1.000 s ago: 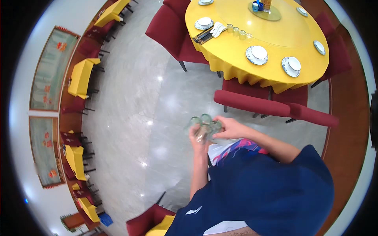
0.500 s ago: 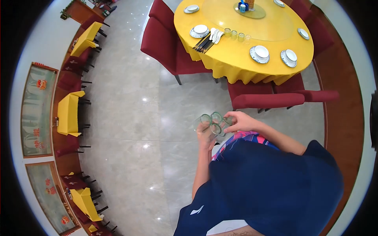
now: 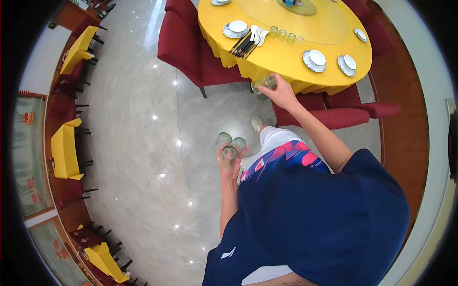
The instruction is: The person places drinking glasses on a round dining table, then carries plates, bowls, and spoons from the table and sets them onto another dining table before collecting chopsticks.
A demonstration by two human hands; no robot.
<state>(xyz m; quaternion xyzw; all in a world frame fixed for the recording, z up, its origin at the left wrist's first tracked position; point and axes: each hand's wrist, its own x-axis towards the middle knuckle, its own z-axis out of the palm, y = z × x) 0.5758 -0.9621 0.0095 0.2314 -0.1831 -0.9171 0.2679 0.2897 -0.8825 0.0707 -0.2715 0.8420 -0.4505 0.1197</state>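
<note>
Three clear glasses (image 3: 229,152) are clustered in my left hand (image 3: 231,162), low over the grey floor. My right hand (image 3: 280,92) is wrapped round one more glass (image 3: 268,83) beside the near edge of the round table with its yellow cloth (image 3: 267,62). On that table several small glasses (image 3: 282,35) stand in a row. Left of them lie white spoons (image 3: 258,35) and black chopsticks (image 3: 243,46), next to a bowl on a plate (image 3: 235,29). Two more bowls on plates (image 3: 314,61) sit near the right side.
A red chair (image 3: 186,47) stands left of the round table, and red chair backs (image 3: 334,119) are on its near side. Smaller yellow-covered tables (image 3: 66,148) with chairs line the left wall. The glass turntable (image 3: 305,19) is at the table's middle.
My right hand has moved away from my left hand with one glass, up toward the round table's edge. My left hand keeps three glasses. The view has shifted.
</note>
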